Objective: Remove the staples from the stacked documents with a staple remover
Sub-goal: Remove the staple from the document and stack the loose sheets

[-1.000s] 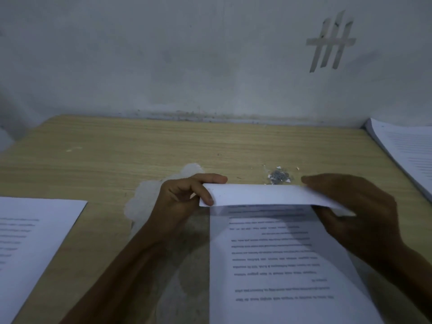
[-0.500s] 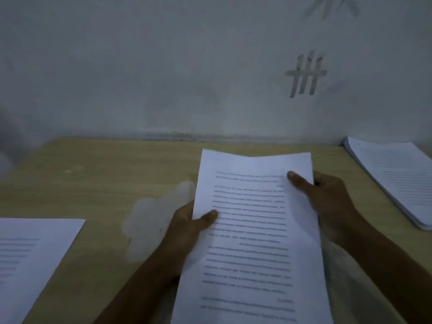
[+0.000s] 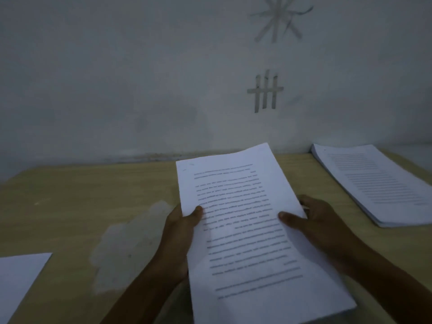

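Note:
A printed white document [image 3: 243, 218] of several sheets is held up over the wooden table [image 3: 81, 202], tilted a little to the right. My left hand [image 3: 181, 226] grips its left edge, thumb on the printed face. My right hand [image 3: 315, 220] grips the right edge, thumb likewise on top. A thick stack of printed documents [image 3: 376, 183] lies at the far right of the table. No staple remover is in view, and the paper hides the table behind it.
A white sheet [image 3: 18, 277] lies at the near left edge of the table. A pale worn patch [image 3: 126, 244] marks the table surface left of my left arm. The grey wall [image 3: 140, 78] with tape marks stands right behind the table.
The document was folded back flat on the table, then was lifted and turned face up. It now leans further right, and the view has tilted up. The staple pile is now hidden.

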A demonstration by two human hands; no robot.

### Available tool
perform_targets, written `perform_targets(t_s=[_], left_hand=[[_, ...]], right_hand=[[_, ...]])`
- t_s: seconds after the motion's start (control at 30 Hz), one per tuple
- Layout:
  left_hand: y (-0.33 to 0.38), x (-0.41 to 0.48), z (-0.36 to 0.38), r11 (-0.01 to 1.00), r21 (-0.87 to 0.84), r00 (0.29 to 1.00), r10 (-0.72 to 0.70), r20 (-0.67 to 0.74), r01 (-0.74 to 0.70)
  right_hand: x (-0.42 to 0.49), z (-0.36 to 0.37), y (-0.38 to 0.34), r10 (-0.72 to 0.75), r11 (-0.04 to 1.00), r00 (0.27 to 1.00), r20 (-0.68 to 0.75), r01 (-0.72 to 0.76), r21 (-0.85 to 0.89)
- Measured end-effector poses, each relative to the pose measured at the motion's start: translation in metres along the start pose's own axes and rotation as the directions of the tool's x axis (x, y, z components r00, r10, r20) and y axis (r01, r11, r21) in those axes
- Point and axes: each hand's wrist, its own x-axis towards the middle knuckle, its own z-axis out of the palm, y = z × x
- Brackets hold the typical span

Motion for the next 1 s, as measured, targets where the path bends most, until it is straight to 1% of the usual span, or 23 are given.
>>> perform_targets(t_s=[0.07, 0.13, 0.23, 0.33, 0.43, 0.5, 0.6, 0.67, 0.77, 0.83, 1.0], left_hand=[[0.004, 0.005, 0.035, 1.0, -0.014, 0.998, 0.017, 0.066, -0.016], [0.005, 0.015, 0.076, 1.0, 0.004, 0.985, 0.029, 0.172, -0.03], [0.001, 0.035, 0.143, 0.99, 0.139, 0.953, -0.021, 0.304, -0.022], [-0.01, 0.06, 0.212, 0.97, 0.242, 0.931, -0.099, 0.352, 0.012], [-0.029, 0.088, 0.267, 0.95, 0.31, 0.933, -0.15, 0.326, 0.044], [-0.045, 0.108, 0.295, 0.924, 0.38, 0.939, -0.167, 0.302, 0.042], [-0.072, 0.132, 0.325, 0.855, 0.518, 0.944, -0.179, 0.276, 0.011], [-0.086, 0.142, 0.335, 0.785, 0.615, 0.958, -0.114, 0.263, -0.076], [-0.099, 0.151, 0.342, 0.722, 0.668, 0.964, -0.005, 0.266, -0.181], [-0.104, 0.156, 0.344, 0.679, 0.699, 0.964, 0.051, 0.262, -0.226], [-0.107, 0.165, 0.343, 0.618, 0.738, 0.96, 0.121, 0.253, -0.272]], right_hand=[[0.011, -0.036, -0.01, -0.039, 0.995, 0.998, -0.059, 0.033, -0.09], [0.022, -0.08, -0.017, -0.065, 0.99, 0.991, -0.116, 0.049, -0.133], [0.041, -0.146, -0.015, -0.036, 0.982, 0.983, -0.179, 0.002, -0.189], [0.062, -0.206, -0.003, 0.012, 0.956, 0.971, -0.239, -0.081, -0.28], [0.085, -0.253, 0.016, 0.077, 0.928, 0.957, -0.281, -0.172, -0.331], [0.101, -0.275, 0.032, 0.109, 0.914, 0.948, -0.3, -0.214, -0.345], [0.123, -0.298, 0.054, 0.157, 0.896, 0.936, -0.314, -0.268, -0.353], [0.139, -0.306, 0.068, 0.172, 0.878, 0.934, -0.312, -0.288, -0.381], [0.158, -0.309, 0.092, 0.12, 0.808, 0.944, -0.309, -0.273, -0.523], [0.165, -0.307, 0.106, 0.097, 0.772, 0.946, -0.311, -0.269, -0.576], [0.177, -0.3, 0.118, -0.013, 0.755, 0.946, -0.323, -0.202, -0.624]])
